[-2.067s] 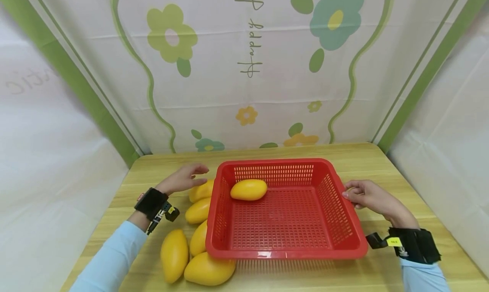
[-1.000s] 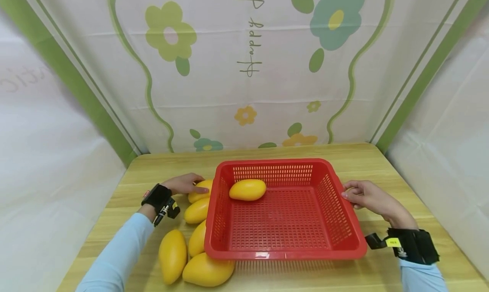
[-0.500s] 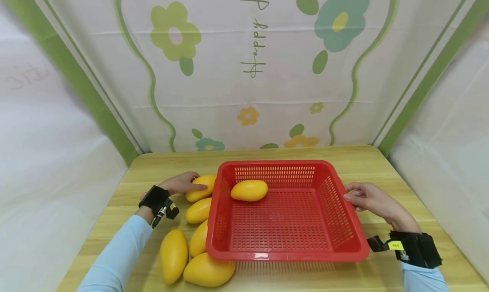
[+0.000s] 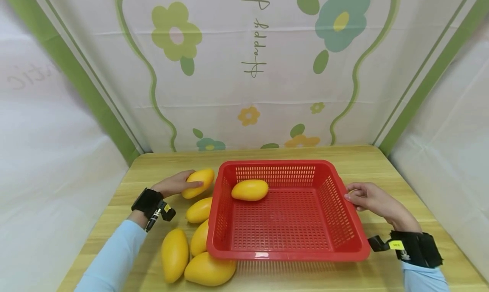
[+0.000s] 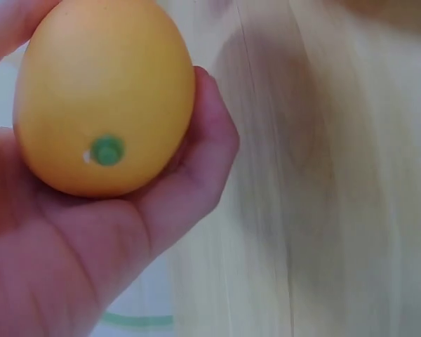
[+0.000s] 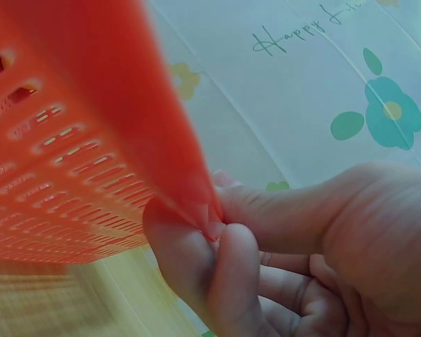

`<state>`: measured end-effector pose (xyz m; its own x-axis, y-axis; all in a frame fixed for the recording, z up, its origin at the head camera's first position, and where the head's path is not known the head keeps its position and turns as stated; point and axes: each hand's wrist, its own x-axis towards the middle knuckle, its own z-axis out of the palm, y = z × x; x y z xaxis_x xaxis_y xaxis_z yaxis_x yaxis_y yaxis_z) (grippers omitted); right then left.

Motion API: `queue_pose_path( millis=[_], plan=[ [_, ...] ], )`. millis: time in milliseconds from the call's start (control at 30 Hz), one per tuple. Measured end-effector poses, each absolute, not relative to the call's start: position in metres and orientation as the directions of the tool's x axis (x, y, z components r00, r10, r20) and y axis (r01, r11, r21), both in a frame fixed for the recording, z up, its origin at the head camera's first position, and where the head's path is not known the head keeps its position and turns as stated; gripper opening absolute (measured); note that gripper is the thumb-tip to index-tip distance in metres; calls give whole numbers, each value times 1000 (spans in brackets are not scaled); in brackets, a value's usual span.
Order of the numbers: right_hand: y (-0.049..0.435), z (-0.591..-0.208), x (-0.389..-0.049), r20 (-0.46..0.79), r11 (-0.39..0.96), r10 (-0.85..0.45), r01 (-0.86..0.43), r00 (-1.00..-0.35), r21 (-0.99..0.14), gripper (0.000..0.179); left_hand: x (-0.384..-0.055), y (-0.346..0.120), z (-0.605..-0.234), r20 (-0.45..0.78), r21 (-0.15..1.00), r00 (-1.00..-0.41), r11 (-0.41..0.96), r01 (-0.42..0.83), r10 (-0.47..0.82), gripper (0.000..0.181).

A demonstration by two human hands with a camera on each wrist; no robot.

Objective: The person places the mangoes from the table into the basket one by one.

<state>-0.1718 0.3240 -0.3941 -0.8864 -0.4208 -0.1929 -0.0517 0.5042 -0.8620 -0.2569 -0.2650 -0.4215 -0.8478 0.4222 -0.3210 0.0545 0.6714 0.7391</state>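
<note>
In my left hand [image 4: 173, 184] I grip a yellow mango [image 4: 199, 183] just left of the basket's far corner. The left wrist view shows the mango [image 5: 105, 91] close up, a green stem dot facing the camera and my fingers and thumb around it. My right hand [image 4: 368, 200] pinches the right rim of a red plastic basket [image 4: 286, 255]; in the right wrist view, thumb and fingers meet on the basket rim [image 6: 165, 133]. Inside the basket, a single mango [image 4: 250, 190] lies near the far left corner.
Several more mangoes lie left of the basket: one mango [image 4: 199, 210] by its left wall, another mango [image 4: 175, 255] nearer me, and a mango [image 4: 210, 269] at the near left corner. A flower-printed cloth [image 4: 214, 80] hangs behind the wooden table [image 4: 175, 160].
My left hand came down on the farthest loose mango, took hold of it and has lifted it slightly away from the basket's left side. The right hand stays on the rim.
</note>
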Motion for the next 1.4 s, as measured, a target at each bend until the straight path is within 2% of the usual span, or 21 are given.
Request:
queue_pose_path(
  millis=[133,367,433,767,1400],
  plan=[
    [324,-394,-171,-200,505,-413,-41,-888,-862,42,-254,-268,-420,-318,767,-843,640,41,435,61],
    [324,-394,-171,-203,507,-405,-34,-891,-861,43,-250,-274,-415,-360,879,-780,466,-100,512,63],
    [324,-393,-171,-201,509,-408,-39,-890,-860,42,-248,-275,-412,-359,885,-779,452,-109,514,64],
    [325,-392,-172,-197,518,-407,-48,-892,-854,41,-246,-273,-403,-343,906,-779,404,-127,525,61],
    [325,-393,-172,-181,508,-419,-65,-890,-859,40,-234,-258,-381,-273,936,-758,346,-67,593,59]
  ],
)
